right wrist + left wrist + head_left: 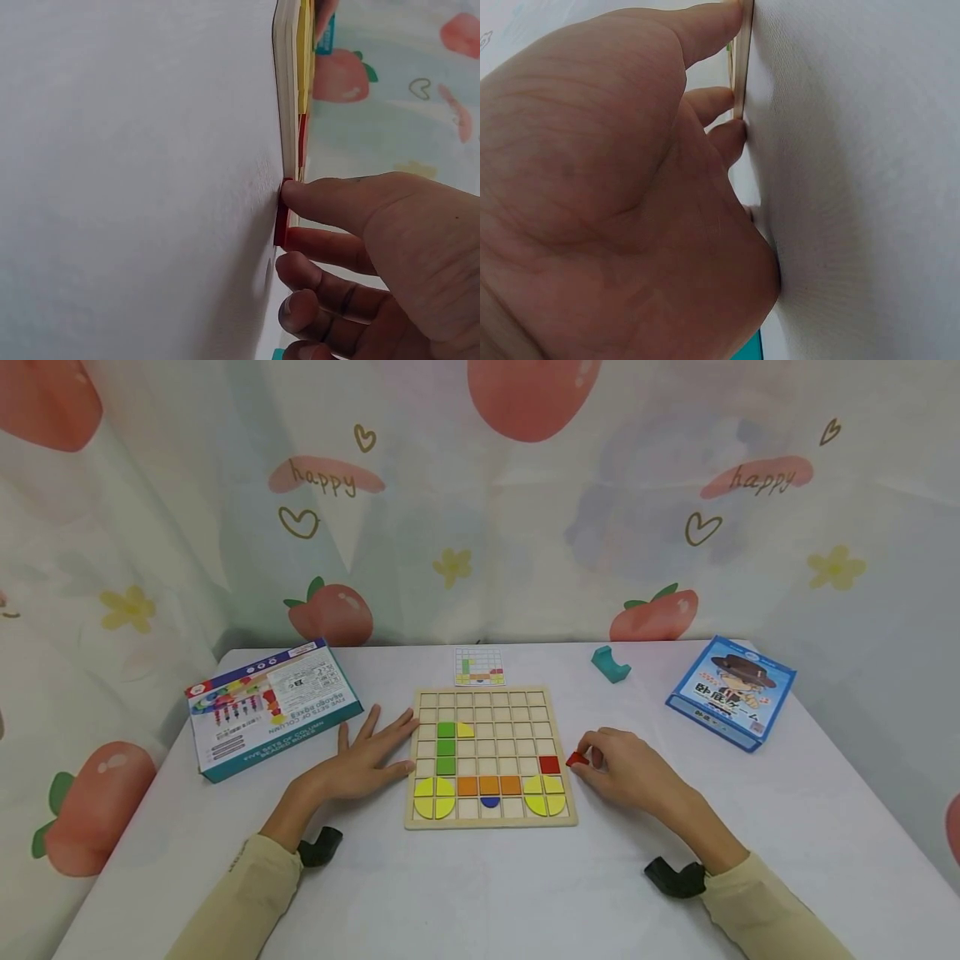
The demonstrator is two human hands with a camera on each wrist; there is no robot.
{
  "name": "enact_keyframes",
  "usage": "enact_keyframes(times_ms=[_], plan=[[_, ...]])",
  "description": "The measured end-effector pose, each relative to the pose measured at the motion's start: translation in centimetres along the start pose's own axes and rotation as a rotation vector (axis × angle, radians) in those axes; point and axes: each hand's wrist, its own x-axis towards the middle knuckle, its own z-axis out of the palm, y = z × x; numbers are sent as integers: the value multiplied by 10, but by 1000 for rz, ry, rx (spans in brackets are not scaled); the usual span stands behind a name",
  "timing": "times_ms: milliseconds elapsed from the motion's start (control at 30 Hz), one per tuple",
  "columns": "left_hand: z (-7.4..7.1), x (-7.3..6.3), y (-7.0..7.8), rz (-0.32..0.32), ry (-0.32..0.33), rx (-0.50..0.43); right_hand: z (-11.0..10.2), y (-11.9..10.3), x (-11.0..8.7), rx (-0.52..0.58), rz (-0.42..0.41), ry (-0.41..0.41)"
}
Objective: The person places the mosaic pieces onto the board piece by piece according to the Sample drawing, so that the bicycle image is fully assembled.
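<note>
A wooden grid board [502,710] lies on the white table, with green, orange, yellow, red and blue tiles set in its cells. Spread fingers of my left hand [363,762] touch the board's left edge; the left wrist view shows the thumb [712,30] against that edge. Beside the board's right edge, my right hand [630,772] pinches a small red tile [577,759] between thumb and index finger. In the right wrist view this red tile [282,217] stands close to the board's side. Another red tile [549,765] sits in a cell near the right edge.
Behind the board lies a small pattern card [480,667]. A teal curved block [611,665] is at the back right, near a blue box [731,692]. A larger teal and white box [273,710] lies on the left. A printed curtain [487,510] hangs behind the table.
</note>
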Motion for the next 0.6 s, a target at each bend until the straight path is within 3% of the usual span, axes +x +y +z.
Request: enact_keyframes(times_ms=[400, 600], plan=[[0, 1, 0, 0, -1, 8, -4, 5, -6, 14, -72, -33], [0, 2, 1, -16, -7, 0, -1, 7, -5, 26, -62, -27]])
